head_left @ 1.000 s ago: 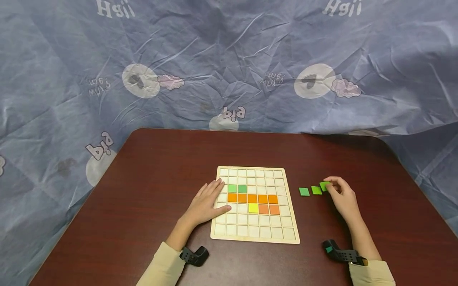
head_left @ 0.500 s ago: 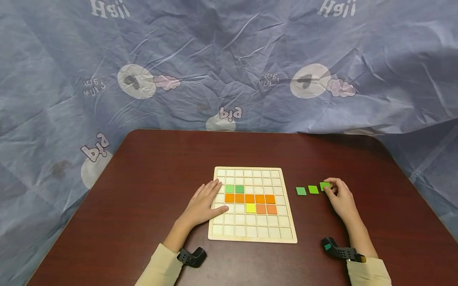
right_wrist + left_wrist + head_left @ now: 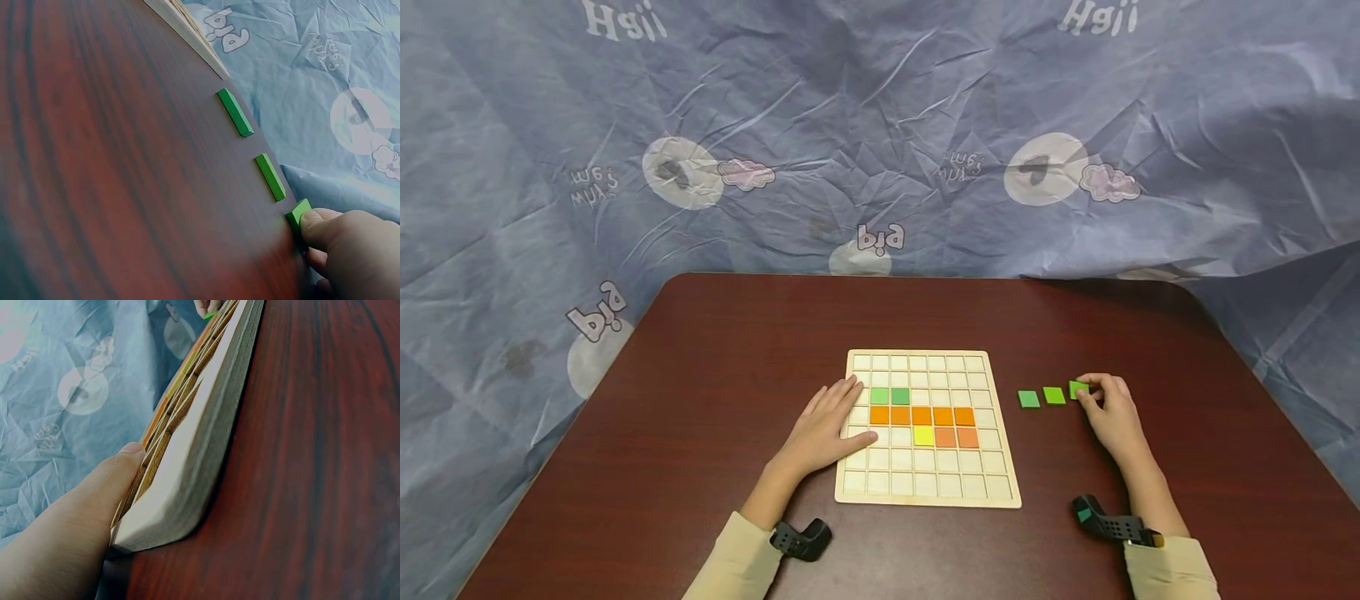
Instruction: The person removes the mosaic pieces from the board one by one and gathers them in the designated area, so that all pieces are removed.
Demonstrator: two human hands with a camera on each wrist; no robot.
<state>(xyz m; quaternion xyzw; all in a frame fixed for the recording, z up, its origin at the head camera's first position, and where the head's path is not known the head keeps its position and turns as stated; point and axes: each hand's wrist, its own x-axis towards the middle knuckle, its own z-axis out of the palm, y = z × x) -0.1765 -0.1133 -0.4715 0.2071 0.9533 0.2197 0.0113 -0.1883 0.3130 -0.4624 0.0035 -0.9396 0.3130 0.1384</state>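
A pale wooden grid board [image 3: 925,502] lies on the table. Set in its cells are two green tiles, a row of orange tiles [image 3: 921,416], a yellow tile [image 3: 922,436] and two salmon tiles. My left hand [image 3: 820,429] rests with spread, straight fingers on the board's left edge; its thumb [image 3: 119,465] touches the near side in the left wrist view. Right of the board, my right hand [image 3: 1112,417] pinches a light green tile [image 3: 299,215], slightly tilted in the right wrist view. Beside it lie another light green tile [image 3: 1054,396] and a darker green tile [image 3: 1028,399].
The dark red-brown table [image 3: 737,333] extends around the board on all sides. Behind it hangs a wrinkled blue-grey printed cloth [image 3: 850,125]. A black wrist device [image 3: 802,540] is strapped to the left wrist, and another [image 3: 1108,523] to the right.
The pinched light green tile has shifted right, apart from the neighbouring light green tile it was close against. My left hand stays on the board. The whole head view has shifted slightly.
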